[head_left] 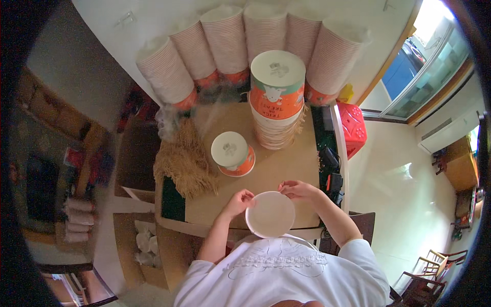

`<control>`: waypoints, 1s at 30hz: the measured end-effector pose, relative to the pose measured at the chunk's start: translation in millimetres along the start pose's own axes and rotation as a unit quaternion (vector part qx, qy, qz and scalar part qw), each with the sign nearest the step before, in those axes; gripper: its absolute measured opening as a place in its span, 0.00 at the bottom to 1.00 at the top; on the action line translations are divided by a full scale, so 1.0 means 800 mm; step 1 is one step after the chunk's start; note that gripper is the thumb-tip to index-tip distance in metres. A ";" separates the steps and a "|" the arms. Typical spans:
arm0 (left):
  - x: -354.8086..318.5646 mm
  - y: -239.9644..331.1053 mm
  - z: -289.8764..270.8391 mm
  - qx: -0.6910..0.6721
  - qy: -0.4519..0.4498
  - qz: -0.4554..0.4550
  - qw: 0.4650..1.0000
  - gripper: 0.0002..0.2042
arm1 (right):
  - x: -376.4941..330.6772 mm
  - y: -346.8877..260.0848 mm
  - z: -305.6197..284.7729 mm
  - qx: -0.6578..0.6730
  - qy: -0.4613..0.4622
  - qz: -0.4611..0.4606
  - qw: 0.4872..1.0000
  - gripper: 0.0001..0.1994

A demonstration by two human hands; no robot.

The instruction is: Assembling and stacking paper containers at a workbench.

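Observation:
A white paper bucket (270,215) is held close to my chest, its round mouth facing up and its outside mostly hidden. My left hand (238,202) pinches the rim on the left. At the far right of the same rim, the fingers of my right hand (296,190) are closed; whether a thin strand is also between them is too small to tell. Beyond my hands, an orange paper bucket (240,165) stands upside down on the table. Behind it rises a tall stack of upside-down orange buckets (276,105), with brown strands sticking out at its right side.
Brown paper twine (186,158) lies heaped on the table's left, beside clear plastic wrap (166,123). Several wrapped bucket stacks (225,38) line the back wall. A black device (330,158) sits at the right edge, near a red stool (352,128). An open carton (146,245) stands lower left.

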State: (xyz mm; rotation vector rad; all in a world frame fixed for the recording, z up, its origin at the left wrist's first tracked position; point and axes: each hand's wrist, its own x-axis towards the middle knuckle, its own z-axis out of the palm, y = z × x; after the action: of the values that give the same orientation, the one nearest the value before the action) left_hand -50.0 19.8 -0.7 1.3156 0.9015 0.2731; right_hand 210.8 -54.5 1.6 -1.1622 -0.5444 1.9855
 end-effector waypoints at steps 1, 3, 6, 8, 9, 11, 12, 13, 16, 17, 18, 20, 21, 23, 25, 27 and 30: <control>-0.002 -0.001 0.004 0.160 -0.008 0.040 0.986 0.11 | 0.003 0.003 -0.009 -0.009 -0.027 0.024 0.999 0.05; -0.007 0.000 0.018 0.190 0.010 0.059 0.980 0.10 | 0.003 0.004 -0.012 -0.023 -0.056 0.049 0.997 0.05; -0.009 0.020 0.035 0.271 0.129 0.130 0.945 0.05 | -0.005 0.004 -0.009 0.010 -0.050 0.049 0.998 0.05; -0.013 0.052 0.045 0.264 0.135 0.180 0.938 0.06 | -0.006 0.015 -0.033 -0.007 -0.044 0.046 0.998 0.05; -0.020 0.069 0.046 0.259 0.146 0.223 0.928 0.06 | -0.011 0.010 -0.036 -0.063 -0.080 0.007 0.995 0.11; -0.033 0.107 0.051 0.298 0.139 0.287 0.900 0.07 | -0.021 -0.007 -0.035 -0.123 -0.087 -0.070 0.986 0.14; -0.037 0.121 0.052 0.337 0.129 0.348 0.865 0.08 | -0.027 -0.020 -0.032 -0.179 -0.094 -0.147 0.968 0.19; -0.039 0.125 0.049 0.366 0.123 0.404 0.829 0.11 | -0.041 -0.047 -0.008 -0.229 -0.045 -0.158 0.960 0.24; -0.053 0.175 0.051 0.395 0.093 0.480 0.778 0.12 | -0.081 -0.118 0.030 -0.346 -0.002 -0.193 0.918 0.37; -0.057 0.186 0.051 0.393 0.100 0.482 0.777 0.12 | -0.094 -0.138 0.043 -0.382 -0.002 -0.220 0.898 0.37; -0.060 0.196 0.050 0.405 0.092 0.510 0.753 0.13 | -0.109 -0.158 0.065 -0.439 0.034 -0.240 0.865 0.37; -0.066 0.207 0.049 0.416 0.094 0.537 0.728 0.14 | -0.124 -0.181 0.081 -0.512 0.078 -0.277 0.809 0.37; -0.069 0.214 0.051 0.402 0.095 0.547 0.728 0.15 | -0.135 -0.192 0.089 -0.546 0.093 -0.298 0.777 0.36; -0.077 0.230 0.053 0.385 0.105 0.559 0.727 0.17 | -0.142 -0.198 0.084 -0.522 0.124 -0.343 0.771 0.35; -0.090 0.255 0.052 0.303 0.144 0.616 0.713 0.21 | -0.154 -0.205 0.081 -0.401 0.151 -0.366 0.826 0.34; -0.095 0.253 0.044 0.261 0.159 0.617 0.725 0.21 | -0.167 -0.205 0.038 -0.325 0.137 -0.391 0.850 0.35; -0.101 0.236 0.026 0.206 0.239 0.590 0.744 0.18 | -0.182 -0.221 0.044 -0.190 0.064 -0.412 0.889 0.34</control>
State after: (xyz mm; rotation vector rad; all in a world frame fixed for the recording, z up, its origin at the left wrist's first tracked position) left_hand -29.9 5.8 203.7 2.1748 0.3937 1.5330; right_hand 293.4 -57.9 218.0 -1.0243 -1.1669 1.0853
